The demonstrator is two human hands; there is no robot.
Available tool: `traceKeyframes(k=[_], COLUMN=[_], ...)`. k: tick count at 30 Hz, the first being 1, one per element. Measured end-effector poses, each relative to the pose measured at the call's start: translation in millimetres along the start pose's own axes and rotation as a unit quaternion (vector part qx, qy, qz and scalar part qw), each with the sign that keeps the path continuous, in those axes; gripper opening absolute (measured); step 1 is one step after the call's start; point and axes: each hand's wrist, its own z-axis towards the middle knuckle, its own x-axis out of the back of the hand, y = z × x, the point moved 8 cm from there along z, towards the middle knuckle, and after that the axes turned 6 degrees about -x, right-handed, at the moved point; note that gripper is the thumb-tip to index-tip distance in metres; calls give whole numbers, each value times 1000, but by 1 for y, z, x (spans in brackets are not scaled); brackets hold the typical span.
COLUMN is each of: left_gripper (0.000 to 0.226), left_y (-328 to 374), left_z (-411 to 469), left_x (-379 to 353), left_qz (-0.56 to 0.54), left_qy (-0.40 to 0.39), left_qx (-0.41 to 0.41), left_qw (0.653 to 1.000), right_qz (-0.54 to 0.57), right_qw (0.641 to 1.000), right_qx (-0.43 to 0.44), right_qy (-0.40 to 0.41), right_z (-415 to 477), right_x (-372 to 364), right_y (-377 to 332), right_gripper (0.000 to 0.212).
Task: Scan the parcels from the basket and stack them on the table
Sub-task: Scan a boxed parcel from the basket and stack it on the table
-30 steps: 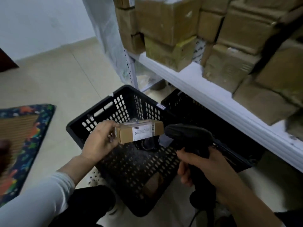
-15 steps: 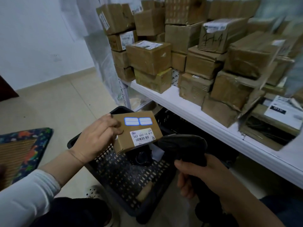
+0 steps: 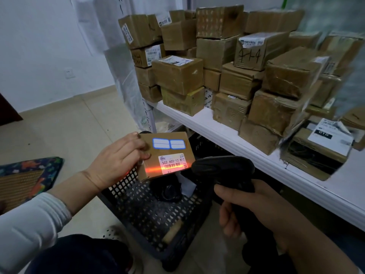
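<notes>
Table point(image 3: 227, 133) alongside; left hand point(image 3: 116, 165) holds parcel point(image 3: 167, 153), right hand point(image 3: 256, 212) grips scanner point(image 3: 223, 169).

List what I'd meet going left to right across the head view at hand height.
The patterned mat → left hand → small cardboard parcel it holds, red scan line on its barcode → black barcode scanner, gripped by the right hand.

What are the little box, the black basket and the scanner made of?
The little box looks like matte brown cardboard, with paper labels stuck on. The black basket seems to be moulded plastic: stiff walls full of regular holes. The scanner is probably hard black plastic, smooth-looking, but too dark to be sure.
</notes>
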Motion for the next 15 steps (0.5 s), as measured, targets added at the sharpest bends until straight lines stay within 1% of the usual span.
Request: traceKeyframes(k=[7, 10, 11, 13, 15], left_gripper=[13, 12, 14, 15, 18], left_y=[2, 3, 5, 10, 23], left_z=[7, 14, 18, 31, 52], left_x=[3, 8, 11, 17, 21], left_qz=[2, 1, -4, -38, -84], left_qy=[-5, 0, 6, 16, 21], left_qx=[-15, -7, -4, 3, -2], left_qw=[1000, 1000, 1000, 999, 996], right_qz=[0, 12, 25, 79, 143], right_qw=[1000, 1000, 999, 992, 972], right_qx=[9, 7, 14, 41, 84], right_qy=[5, 19, 35, 92, 168], right_z=[-7, -11, -13, -19, -29], right_x=[4, 7, 10, 24, 42], right_y=[-3, -2, -3, -3, -1], right_gripper=[26, 30, 33, 34, 27])
